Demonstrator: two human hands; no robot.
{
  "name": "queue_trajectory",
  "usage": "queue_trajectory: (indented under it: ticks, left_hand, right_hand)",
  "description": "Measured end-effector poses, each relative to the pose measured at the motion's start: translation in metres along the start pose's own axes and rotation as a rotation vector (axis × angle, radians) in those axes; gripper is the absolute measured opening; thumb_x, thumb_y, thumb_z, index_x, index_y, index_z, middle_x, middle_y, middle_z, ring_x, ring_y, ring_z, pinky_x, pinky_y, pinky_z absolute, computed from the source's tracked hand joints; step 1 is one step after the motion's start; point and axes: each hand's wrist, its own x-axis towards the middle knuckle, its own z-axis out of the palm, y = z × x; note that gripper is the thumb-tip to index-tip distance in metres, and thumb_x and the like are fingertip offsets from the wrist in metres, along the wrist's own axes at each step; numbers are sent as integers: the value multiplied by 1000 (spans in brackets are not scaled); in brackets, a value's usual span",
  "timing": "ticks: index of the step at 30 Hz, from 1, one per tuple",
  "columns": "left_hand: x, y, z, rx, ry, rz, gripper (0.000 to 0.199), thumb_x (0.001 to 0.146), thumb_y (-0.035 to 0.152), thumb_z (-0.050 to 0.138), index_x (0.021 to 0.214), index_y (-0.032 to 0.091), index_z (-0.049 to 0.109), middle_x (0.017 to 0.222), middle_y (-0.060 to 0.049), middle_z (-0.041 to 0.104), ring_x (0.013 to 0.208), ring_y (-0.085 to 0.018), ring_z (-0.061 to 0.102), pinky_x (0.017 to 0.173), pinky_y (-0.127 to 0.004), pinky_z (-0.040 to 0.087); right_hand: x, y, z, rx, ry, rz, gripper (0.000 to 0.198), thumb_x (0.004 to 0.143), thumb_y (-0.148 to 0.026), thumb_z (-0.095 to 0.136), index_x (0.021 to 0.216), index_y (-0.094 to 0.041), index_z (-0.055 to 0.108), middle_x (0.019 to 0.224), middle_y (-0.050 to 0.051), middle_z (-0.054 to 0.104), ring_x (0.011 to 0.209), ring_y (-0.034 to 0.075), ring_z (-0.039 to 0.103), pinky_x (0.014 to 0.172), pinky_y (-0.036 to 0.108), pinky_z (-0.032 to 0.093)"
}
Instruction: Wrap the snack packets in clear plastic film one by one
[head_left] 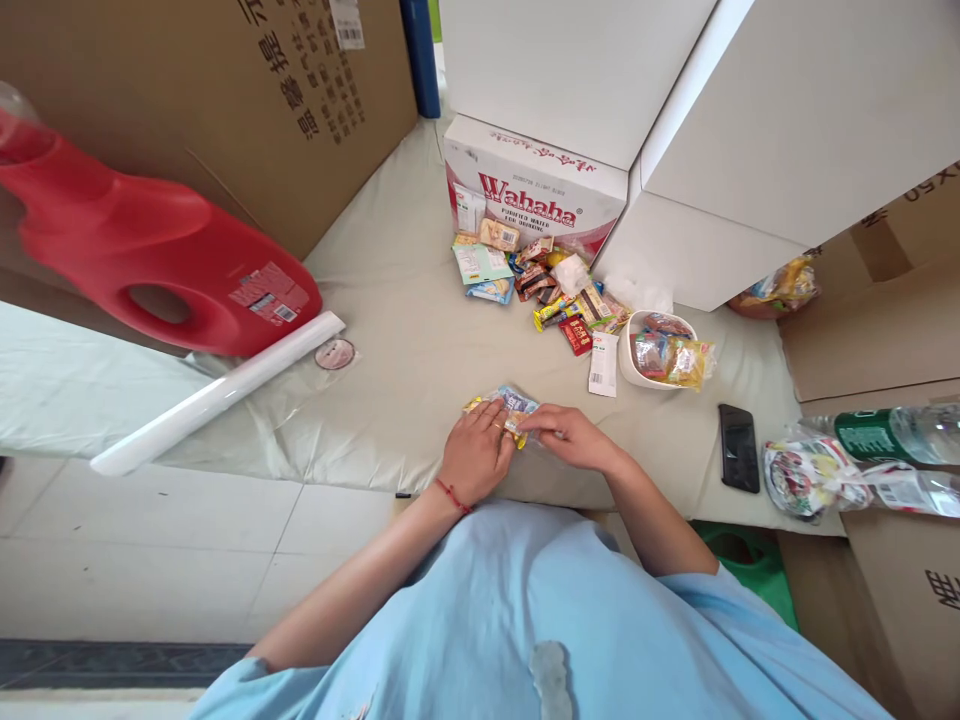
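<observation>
A blue and yellow snack packet (516,402) lies flat on the cloth-covered table near its front edge. My left hand (478,445), with a red cord round the wrist, rests palm down over the packet's left part, fingers stretched out. From the right, my right hand (571,436) touches the packet's right edge with its extended index finger. The other fingers of that hand are partly curled, and its thumb is partly hidden. Beyond the hands is a pile of wrapped snacks (536,280), and a white bowl (634,375) with more packets stands to its right.
A red detergent jug (172,250) and a white plastic roll (217,395) lie at left near a round disc (334,353). A Wahaha carton (536,190) stands behind the snacks. At right are a black phone (739,448) and plastic bottles (870,437).
</observation>
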Motion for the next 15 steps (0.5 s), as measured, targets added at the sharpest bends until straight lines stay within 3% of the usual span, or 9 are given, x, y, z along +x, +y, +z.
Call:
queue_trajectory:
  ticks: [2, 4, 6, 9, 12, 15]
  left_hand:
    - [-6, 0, 4, 64, -42, 21, 54, 90, 25, 54, 143, 15, 61, 154, -15, 57, 145, -34, 51, 118, -52, 43]
    - [-9, 1, 7, 116, -70, 42, 64, 85, 21, 56, 149, 11, 55, 160, -17, 50, 149, -34, 45, 119, -50, 41]
    - [-11, 1, 11, 170, -73, 55, 68, 84, 19, 55, 151, 8, 51, 163, -17, 46, 151, -33, 42, 120, -47, 40]
    - [-13, 0, 15, 230, -49, 80, 64, 89, 19, 51, 152, 6, 50, 163, -17, 45, 152, -31, 42, 120, -44, 39]
    - [-13, -4, 19, 238, -33, 114, 60, 94, 19, 48, 152, 7, 51, 162, -16, 47, 151, -29, 43, 121, -43, 38]
    - [-14, -9, 26, 219, -18, 129, 57, 96, 17, 44, 153, 10, 50, 161, -16, 48, 151, -28, 44, 122, -43, 38]
  right_hand:
    - [-15, 7, 3, -49, 294, 233, 34, 103, -27, 45, 123, -19, 71, 112, 11, 69, 104, 23, 65, 97, 39, 52]
    - [-27, 10, 12, -205, 480, 439, 37, 101, -39, 53, 124, -16, 69, 116, 16, 66, 110, 30, 60, 102, 48, 49]
    - [-38, 9, 24, -313, 471, 496, 37, 94, -42, 65, 117, -15, 71, 121, 19, 63, 117, 34, 55, 106, 52, 47]
    - [-48, -2, 34, -308, 414, 440, 17, 92, -32, 64, 102, -18, 70, 127, 17, 61, 122, 33, 54, 107, 48, 47]
    - [-44, -20, 27, -185, 432, 442, 13, 95, -28, 55, 99, -21, 65, 115, 12, 65, 100, 24, 64, 89, 37, 53]
    - [-16, -35, 16, -93, 402, 435, 9, 96, -29, 55, 95, -23, 62, 89, 3, 68, 76, 18, 63, 74, 30, 49]
